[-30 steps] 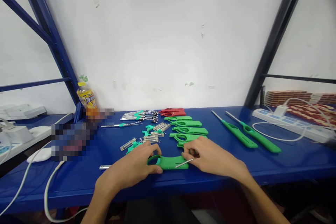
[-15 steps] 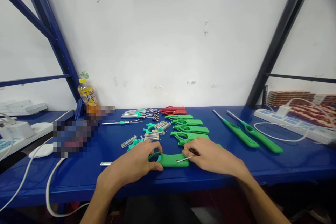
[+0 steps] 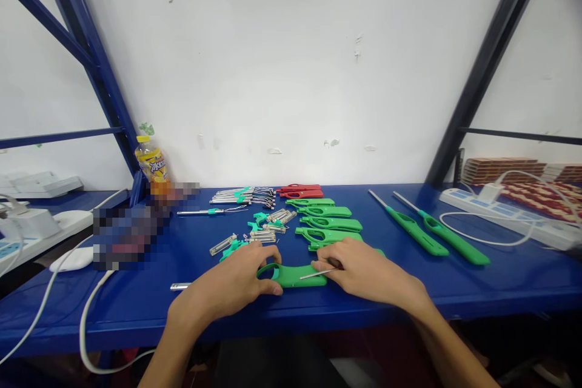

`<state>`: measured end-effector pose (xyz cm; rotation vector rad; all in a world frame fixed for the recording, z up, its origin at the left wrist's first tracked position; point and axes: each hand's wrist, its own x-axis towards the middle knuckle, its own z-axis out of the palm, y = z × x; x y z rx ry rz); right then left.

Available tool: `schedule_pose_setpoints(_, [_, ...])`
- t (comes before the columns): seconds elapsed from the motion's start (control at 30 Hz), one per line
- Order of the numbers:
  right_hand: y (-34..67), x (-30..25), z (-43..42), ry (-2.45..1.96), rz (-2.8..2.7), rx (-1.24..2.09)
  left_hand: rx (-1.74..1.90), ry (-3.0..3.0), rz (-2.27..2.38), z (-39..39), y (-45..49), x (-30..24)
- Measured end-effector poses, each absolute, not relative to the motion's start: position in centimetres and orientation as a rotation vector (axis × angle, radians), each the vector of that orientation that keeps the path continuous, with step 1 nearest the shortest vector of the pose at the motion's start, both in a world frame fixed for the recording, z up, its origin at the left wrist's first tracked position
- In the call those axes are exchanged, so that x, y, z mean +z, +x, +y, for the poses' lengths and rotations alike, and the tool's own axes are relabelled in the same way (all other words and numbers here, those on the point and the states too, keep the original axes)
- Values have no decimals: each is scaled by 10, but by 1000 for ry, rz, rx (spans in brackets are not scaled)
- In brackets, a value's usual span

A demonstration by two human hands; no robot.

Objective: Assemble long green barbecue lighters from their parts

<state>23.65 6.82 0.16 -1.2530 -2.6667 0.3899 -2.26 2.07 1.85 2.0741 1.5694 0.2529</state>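
Observation:
My left hand (image 3: pixel 243 279) is closed around the trigger end of a green stick lighter (image 3: pixel 291 277), which lies across the front of the table. The lighter's metal tube sticks out to the left, past my wrist. In my right hand (image 3: pixel 352 264) is a slim screwdriver (image 3: pixel 313 274), its handle mostly hidden in my fingers. The metal shaft lies slantwise over the lighter's handle, its tip near the middle. Just beyond my right hand are several green lighter shells (image 3: pixel 330 223). Clear fuel tanks (image 3: pixel 264 236) and teal trigger pieces (image 3: pixel 235 248) lie loose behind my left hand.
Several metal lighter tubes with wires (image 3: pixel 240 196) lie at the back, beside red shells (image 3: pixel 300 190). Two green lighters (image 3: pixel 416 233) with tubes lie at right. White power strips (image 3: pixel 509 215) and cables flank both sides. A drink bottle (image 3: pixel 153 163) stands back left.
The screwdriver's tip has shifted slightly left along the lighter's handle. The lighter's tube end has tilted down a little at left. Both hands stay in nearly the same place.

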Motion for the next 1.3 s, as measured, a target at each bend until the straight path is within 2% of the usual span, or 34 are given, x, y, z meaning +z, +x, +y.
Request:
schedule_pose_setpoints(0.33, [238, 4, 65, -1288, -2679, 403, 245, 2086, 1567, 20, -22, 19])
schedule_pose_setpoints(0.57, [262, 23, 63, -1231, -2470, 774, 253, 2094, 1561, 22, -24, 17])
schedule_pose_setpoints(0.77, [285, 25, 66, -1031, -2450, 689, 318, 2134, 1544, 16, -22, 12])
schedule_pose_setpoints(0.9, [283, 23, 72, -1058, -2218, 674, 409, 2224, 1464, 14, -6, 15])
schedule_pose_setpoints(1.13, [279, 37, 65, -987, -1752, 762, 433, 2329, 1383, 20, 13, 8])
schedule_pose_setpoints(1.3, [272, 35, 64, -985, -1804, 844, 418, 2340, 1414, 21, 10, 6])
